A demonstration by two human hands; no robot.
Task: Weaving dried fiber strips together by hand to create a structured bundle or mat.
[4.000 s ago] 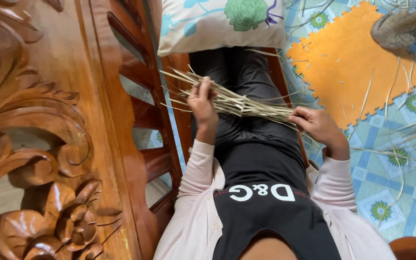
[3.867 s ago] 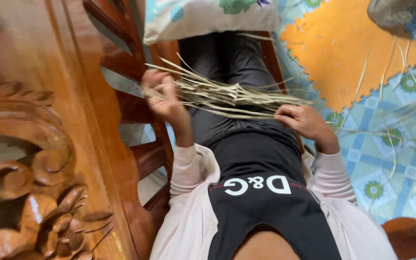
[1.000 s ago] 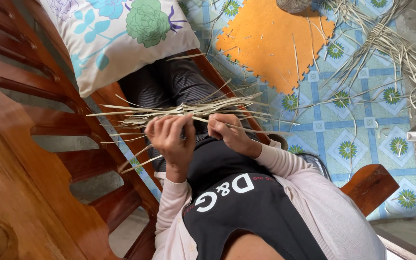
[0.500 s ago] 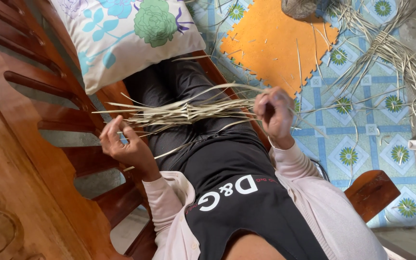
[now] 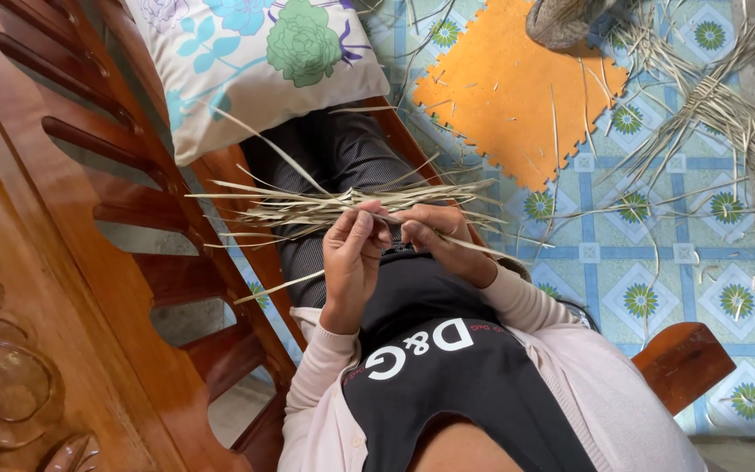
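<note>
Above the lap, left hand [image 5: 353,262] and right hand [image 5: 437,238] met, fingers pinched closed on a bundle of dried straw strips [image 5: 308,208].

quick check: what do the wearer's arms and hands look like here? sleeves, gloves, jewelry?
Both hands are bare: no gloves, and no rings or watch that I can make out on the left hand or the right hand. Both arms are covered to the wrist by long pale pink sleeves of soft fabric, plain and unmarked, with close-fitting cuffs. The sleeves belong to an open top worn over a black shirt with white lettering.
</note>
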